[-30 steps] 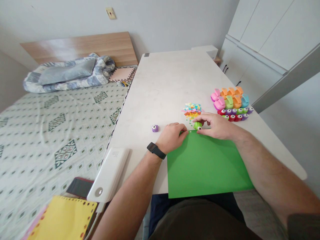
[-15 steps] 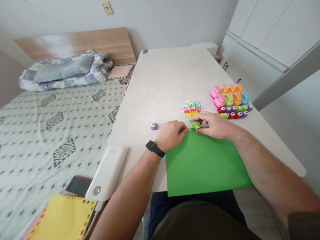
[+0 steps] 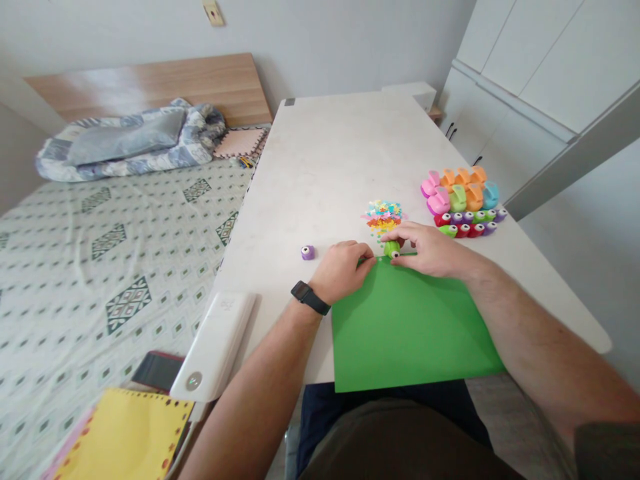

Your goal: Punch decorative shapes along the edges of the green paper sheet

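A green paper sheet lies on the white table in front of me, overhanging the near edge. My left hand, with a black watch on the wrist, is closed and pinches the sheet's far left corner. My right hand is closed around a small green paper punch set on the sheet's far edge. A pile of small coloured paper cut-outs lies just beyond the punch.
A purple small punch stands alone left of my hands. Several coloured punches are grouped at the table's right. A white device lies at the near left edge, a yellow punched sheet and a dark phone beside it. A bed fills the left.
The green punch slid a little left along the sheet's far edge between one second ago and half a second ago. Since then both hands hold still.
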Tool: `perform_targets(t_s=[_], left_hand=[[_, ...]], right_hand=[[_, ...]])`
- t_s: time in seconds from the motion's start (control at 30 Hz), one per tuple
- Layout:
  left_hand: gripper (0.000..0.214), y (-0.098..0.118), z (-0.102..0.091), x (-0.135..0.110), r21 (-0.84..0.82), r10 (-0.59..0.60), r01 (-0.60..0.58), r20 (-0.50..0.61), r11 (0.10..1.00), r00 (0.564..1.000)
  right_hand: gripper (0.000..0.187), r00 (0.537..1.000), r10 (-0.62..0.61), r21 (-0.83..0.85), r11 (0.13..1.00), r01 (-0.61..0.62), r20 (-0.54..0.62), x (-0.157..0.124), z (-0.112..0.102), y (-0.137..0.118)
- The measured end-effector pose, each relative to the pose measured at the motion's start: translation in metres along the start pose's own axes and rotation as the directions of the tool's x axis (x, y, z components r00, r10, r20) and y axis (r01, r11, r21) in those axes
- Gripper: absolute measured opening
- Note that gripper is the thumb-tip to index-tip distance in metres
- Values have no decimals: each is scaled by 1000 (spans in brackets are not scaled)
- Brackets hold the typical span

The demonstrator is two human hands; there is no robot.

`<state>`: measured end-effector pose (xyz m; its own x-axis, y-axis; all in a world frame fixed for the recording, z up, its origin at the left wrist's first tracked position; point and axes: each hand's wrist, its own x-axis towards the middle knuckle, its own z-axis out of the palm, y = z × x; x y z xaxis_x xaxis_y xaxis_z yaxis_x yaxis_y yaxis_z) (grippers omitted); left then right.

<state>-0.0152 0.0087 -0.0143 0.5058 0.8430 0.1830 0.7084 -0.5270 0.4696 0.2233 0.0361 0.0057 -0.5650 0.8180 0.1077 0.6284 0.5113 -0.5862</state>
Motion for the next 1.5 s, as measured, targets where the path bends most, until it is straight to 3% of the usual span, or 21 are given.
perform_targets(t_s=[0.27,0.73,1.5], left_hand=[[17,-1,-1,0,-3,1,-1,-1,1000,1000],[16,0,-1,0,-7,5,-5,-15,1000,1000],[16,2,-3,-1,-16,17,-18,-38,1000,999]], right_hand=[[45,1000,8,21,1000,-8,-2,0,2,4],[45,991,14,78,997,-25,131,-1,4,0],[46,980,35,147,987,-65,196,-1,-2,-2]])
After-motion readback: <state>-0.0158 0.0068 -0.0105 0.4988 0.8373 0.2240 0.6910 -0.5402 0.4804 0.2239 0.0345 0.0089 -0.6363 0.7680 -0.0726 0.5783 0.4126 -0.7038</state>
